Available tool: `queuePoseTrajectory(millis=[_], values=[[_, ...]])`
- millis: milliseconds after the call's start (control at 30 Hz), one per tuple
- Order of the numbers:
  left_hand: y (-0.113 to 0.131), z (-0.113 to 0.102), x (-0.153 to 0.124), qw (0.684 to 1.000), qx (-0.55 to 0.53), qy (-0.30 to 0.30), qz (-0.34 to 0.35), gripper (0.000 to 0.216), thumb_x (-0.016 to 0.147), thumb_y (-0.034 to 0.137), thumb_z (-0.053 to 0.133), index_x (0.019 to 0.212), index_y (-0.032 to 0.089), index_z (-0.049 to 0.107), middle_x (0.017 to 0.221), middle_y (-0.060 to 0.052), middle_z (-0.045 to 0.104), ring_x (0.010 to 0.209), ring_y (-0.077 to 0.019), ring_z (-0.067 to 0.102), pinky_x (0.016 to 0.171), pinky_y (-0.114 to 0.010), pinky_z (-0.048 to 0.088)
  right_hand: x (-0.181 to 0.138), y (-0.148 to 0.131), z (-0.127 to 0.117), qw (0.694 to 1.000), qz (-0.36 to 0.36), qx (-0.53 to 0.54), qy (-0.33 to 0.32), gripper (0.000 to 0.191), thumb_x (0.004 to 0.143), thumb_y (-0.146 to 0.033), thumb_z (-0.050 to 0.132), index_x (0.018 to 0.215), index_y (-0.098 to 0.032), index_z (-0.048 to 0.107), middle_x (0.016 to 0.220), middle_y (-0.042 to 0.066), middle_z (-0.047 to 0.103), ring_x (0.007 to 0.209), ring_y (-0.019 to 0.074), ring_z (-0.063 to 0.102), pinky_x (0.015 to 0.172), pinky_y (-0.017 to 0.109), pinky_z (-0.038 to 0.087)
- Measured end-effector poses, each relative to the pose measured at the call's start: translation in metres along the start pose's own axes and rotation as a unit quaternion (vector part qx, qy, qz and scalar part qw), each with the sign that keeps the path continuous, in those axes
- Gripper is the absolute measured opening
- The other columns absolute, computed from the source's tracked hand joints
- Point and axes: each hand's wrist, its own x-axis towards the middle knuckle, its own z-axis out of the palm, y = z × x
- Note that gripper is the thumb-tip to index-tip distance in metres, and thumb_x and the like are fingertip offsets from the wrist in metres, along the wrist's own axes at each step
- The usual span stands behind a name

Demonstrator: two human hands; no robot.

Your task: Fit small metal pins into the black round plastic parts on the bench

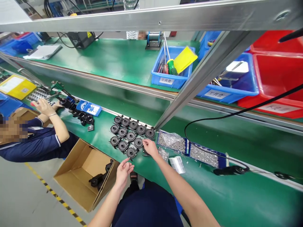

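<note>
Several round black plastic housings [131, 136] lie in rows on the green bench. My right hand [150, 148] reaches over the right side of the group, fingertips pinched together at the edge of one black housing [138, 143]. Whatever is between those fingertips is too small to make out. Another housing is partly covered by this hand. Just off the bench's front edge, below the nearest housing [131, 153], my left hand [124, 171] is held palm up with its fingers curled in. Its contents, if any, are hidden.
Blue trays of screws [175, 142] and small metal parts [204, 155] sit right of the housings, beside plastic bags [177, 165]. A black cabled screwdriver [230, 170] lies farther right. A cardboard box [78, 176] stands at left, near a co-worker [50, 126]. A metal post [189, 85] rises behind.
</note>
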Motion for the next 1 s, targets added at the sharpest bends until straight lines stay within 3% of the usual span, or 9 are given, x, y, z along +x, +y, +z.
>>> queuePoseTrajectory(millis=[100, 233, 400, 533, 633, 733, 833, 933, 1000], values=[[0.002, -0.006, -0.003, 0.997, 0.060, 0.018, 0.048, 0.058, 0.068, 0.044, 0.088, 0.114, 0.014, 0.069, 0.087, -0.008, 0.073, 0.083, -0.0173, 0.070, 0.080, -0.028, 0.054, 0.035, -0.006, 0.000, 0.992, -0.012, -0.119, -0.031, 0.022, 0.098, -0.032, 0.058, 0.102, -0.015, 0.071, 0.110, 0.010, 0.070, 0.106, 0.0242, 0.064, 0.103, 0.047, 0.045], [-0.001, -0.013, -0.006, 0.990, 0.096, 0.037, 0.095, 0.055, 0.069, 0.045, 0.087, 0.111, 0.013, 0.071, 0.089, -0.010, 0.076, 0.089, -0.0175, 0.070, 0.087, -0.027, 0.050, 0.051, -0.013, 0.006, 0.970, -0.018, -0.231, -0.075, 0.023, 0.098, -0.036, 0.062, 0.103, -0.014, 0.068, 0.113, 0.010, 0.068, 0.109, 0.0244, 0.063, 0.102, 0.048, 0.047], [-0.008, -0.019, -0.008, 0.996, 0.058, 0.042, 0.048, 0.061, 0.065, 0.045, 0.090, 0.113, 0.013, 0.069, 0.092, -0.010, 0.075, 0.075, -0.0161, 0.071, 0.065, -0.023, 0.050, 0.052, -0.022, 0.014, 0.948, -0.047, -0.290, -0.120, 0.020, 0.097, -0.031, 0.064, 0.107, -0.014, 0.068, 0.121, 0.011, 0.064, 0.117, 0.0258, 0.058, 0.105, 0.049, 0.044], [-0.006, -0.015, -0.007, 0.998, 0.049, 0.034, 0.033, 0.064, 0.062, 0.045, 0.092, 0.112, 0.014, 0.068, 0.086, -0.008, 0.074, 0.083, -0.0206, 0.073, 0.066, -0.024, 0.051, 0.048, -0.028, 0.006, 0.955, -0.049, -0.270, -0.113, 0.021, 0.097, -0.021, 0.060, 0.116, -0.014, 0.067, 0.121, 0.014, 0.066, 0.120, 0.0272, 0.058, 0.106, 0.047, 0.043], [-0.005, -0.006, 0.000, 0.996, 0.078, 0.034, 0.038, 0.064, 0.062, 0.047, 0.091, 0.111, 0.012, 0.070, 0.088, -0.010, 0.075, 0.080, -0.0168, 0.071, 0.067, -0.022, 0.050, 0.022, -0.030, -0.004, 0.976, -0.044, -0.200, -0.068, 0.034, 0.100, -0.021, 0.052, 0.133, -0.016, 0.060, 0.126, 0.017, 0.064, 0.121, 0.0272, 0.057, 0.107, 0.045, 0.042], [-0.014, 0.010, 0.012, 0.994, 0.097, 0.020, 0.036, 0.063, 0.063, 0.048, 0.090, 0.111, 0.011, 0.070, 0.091, -0.013, 0.075, 0.077, -0.0162, 0.071, 0.065, -0.023, 0.050, -0.032, -0.026, -0.007, 0.993, -0.042, -0.097, -0.062, 0.037, 0.101, -0.038, 0.052, 0.130, -0.017, 0.062, 0.111, 0.012, 0.072, 0.098, 0.0228, 0.068, 0.090, 0.036, 0.054], [-0.036, 0.034, 0.022, 0.991, 0.129, -0.020, 0.033, 0.063, 0.065, 0.051, 0.088, 0.109, 0.010, 0.070, 0.087, -0.013, 0.075, 0.076, -0.0180, 0.071, 0.069, -0.028, 0.054, -0.097, -0.013, -0.004, 0.995, -0.041, 0.001, -0.088, 0.037, 0.093, -0.048, 0.064, 0.118, -0.022, 0.071, 0.094, 0.004, 0.076, 0.079, 0.0196, 0.071, 0.071, 0.028, 0.058], [-0.066, 0.065, 0.028, 0.978, 0.191, -0.078, 0.029, 0.057, 0.070, 0.052, 0.083, 0.105, 0.008, 0.071, 0.079, -0.012, 0.073, 0.068, -0.0178, 0.069, 0.071, -0.033, 0.057, -0.145, 0.012, -0.008, 0.998, -0.005, 0.052, -0.035, 0.038, 0.097, -0.050, 0.054, 0.112, -0.022, 0.074, 0.100, 0.006, 0.077, 0.081, 0.0213, 0.073, 0.074, 0.031, 0.059], [-0.086, 0.088, 0.030, 0.961, 0.248, -0.121, 0.035, 0.049, 0.078, 0.048, 0.076, 0.104, 0.008, 0.071, 0.075, -0.010, 0.071, 0.066, -0.0184, 0.068, 0.070, -0.036, 0.058, -0.160, 0.035, -0.022, 0.998, 0.030, 0.061, 0.013, 0.043, 0.096, -0.054, 0.051, 0.109, -0.020, 0.075, 0.096, 0.009, 0.077, 0.078, 0.0233, 0.073, 0.073, 0.034, 0.060]])
